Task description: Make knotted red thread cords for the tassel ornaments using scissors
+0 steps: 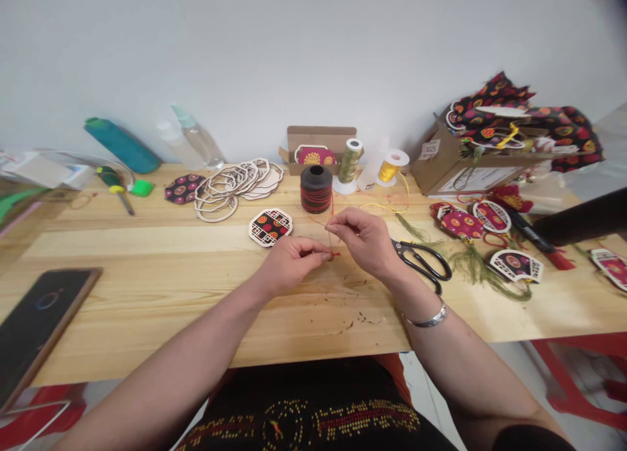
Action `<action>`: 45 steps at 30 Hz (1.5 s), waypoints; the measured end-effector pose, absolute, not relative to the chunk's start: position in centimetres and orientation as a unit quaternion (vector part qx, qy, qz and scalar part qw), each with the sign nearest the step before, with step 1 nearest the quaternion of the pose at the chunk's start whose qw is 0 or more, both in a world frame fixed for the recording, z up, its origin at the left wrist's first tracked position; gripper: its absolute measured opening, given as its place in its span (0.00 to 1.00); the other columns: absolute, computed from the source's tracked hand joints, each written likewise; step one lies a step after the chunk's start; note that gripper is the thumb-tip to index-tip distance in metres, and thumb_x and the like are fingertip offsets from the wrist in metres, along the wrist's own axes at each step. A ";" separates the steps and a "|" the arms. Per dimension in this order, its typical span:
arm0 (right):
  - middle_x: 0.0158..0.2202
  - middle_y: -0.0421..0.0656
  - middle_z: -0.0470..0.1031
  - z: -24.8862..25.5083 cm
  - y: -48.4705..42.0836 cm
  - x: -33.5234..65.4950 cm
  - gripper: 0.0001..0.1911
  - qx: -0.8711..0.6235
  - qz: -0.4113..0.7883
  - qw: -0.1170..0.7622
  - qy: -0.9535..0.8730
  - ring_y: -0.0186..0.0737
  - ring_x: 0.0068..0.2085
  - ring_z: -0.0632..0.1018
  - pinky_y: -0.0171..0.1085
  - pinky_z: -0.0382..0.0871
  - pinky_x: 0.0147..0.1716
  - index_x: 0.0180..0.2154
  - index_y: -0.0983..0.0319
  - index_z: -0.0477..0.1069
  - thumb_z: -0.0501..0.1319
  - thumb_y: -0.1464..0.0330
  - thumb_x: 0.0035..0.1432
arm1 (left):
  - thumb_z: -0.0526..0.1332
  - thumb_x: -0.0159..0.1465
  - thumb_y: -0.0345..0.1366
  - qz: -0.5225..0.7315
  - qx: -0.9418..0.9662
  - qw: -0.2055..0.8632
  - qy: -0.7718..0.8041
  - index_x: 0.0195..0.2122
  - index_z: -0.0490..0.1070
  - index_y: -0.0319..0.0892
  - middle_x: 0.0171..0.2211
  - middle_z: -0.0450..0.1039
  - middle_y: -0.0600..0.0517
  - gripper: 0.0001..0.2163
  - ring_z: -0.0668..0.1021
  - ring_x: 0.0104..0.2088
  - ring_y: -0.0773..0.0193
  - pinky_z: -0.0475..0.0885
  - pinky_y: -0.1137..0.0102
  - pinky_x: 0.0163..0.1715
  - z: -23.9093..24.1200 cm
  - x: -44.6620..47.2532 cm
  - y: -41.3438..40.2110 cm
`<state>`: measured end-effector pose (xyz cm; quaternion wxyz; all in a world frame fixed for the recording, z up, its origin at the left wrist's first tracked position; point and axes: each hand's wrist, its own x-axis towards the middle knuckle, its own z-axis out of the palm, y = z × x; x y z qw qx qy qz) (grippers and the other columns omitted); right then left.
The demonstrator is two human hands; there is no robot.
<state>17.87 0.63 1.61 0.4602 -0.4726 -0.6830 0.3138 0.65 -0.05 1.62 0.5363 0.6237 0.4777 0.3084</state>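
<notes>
Over the middle of the table, my left hand pinches a thin red cord whose short end sticks out past the fingertips. My right hand is a little higher and to the right, thumb and fingers pressed together on the same cord, a fine strand of which runs between the hands. Just behind them stands a dark spool wound with red cord. An eight-sided fabric ornament with a white cut-out frame lies beyond my left hand. Black-handled scissors rest beside my right wrist, partly hidden by it.
White cut-out frames are heaped at the back left. A green thread spool and a yellow cord spool stand behind. Tasselled ornaments lie to the right, near a cardboard box of fabric. A phone lies left.
</notes>
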 end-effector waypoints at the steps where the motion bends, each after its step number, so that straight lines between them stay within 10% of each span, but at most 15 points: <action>1: 0.25 0.38 0.72 1.6 0.6 17.9 0.08 -0.465 0.314 0.467 -0.683 0.34 0.29 0.71 0.34 0.65 0.31 0.26 0.61 0.72 0.62 0.71 0.58 | 0.67 0.54 0.34 0.304 0.624 0.533 0.484 0.28 0.83 0.44 0.28 0.82 0.49 0.04 0.79 0.31 0.59 0.72 0.67 0.33 1.6 0.7 0.0; 27: 0.31 0.41 0.78 2.0 -0.1 17.4 0.05 -0.447 0.260 0.514 -0.685 0.36 0.31 0.75 0.36 0.69 0.31 0.31 0.59 0.77 0.63 0.71 0.58 | 0.68 0.52 0.38 0.342 0.577 0.536 0.513 0.24 0.82 0.44 0.26 0.82 0.50 0.05 0.78 0.31 0.59 0.70 0.66 0.35 1.8 0.8 0.0; 36: 0.32 0.45 0.80 1.0 -1.2 16.9 0.12 -0.372 0.173 0.336 -0.848 0.36 0.29 0.75 0.35 0.66 0.30 0.39 0.61 0.77 0.54 0.71 0.65 | 0.73 0.47 0.41 0.459 0.351 0.647 0.498 0.27 0.80 0.37 0.11 0.59 0.60 0.12 0.55 0.14 0.75 0.47 0.73 0.16 1.5 0.7 0.5; 45: 0.25 0.44 0.74 2.8 -1.2 17.1 0.18 -0.470 0.289 0.298 -0.779 0.34 0.27 0.71 0.36 0.62 0.29 0.17 0.62 0.64 0.56 0.69 0.59 | 0.74 0.47 0.41 0.488 0.328 0.650 0.481 0.29 0.80 0.35 0.12 0.53 0.62 0.14 0.54 0.15 0.78 0.48 0.76 0.16 1.7 0.5 0.6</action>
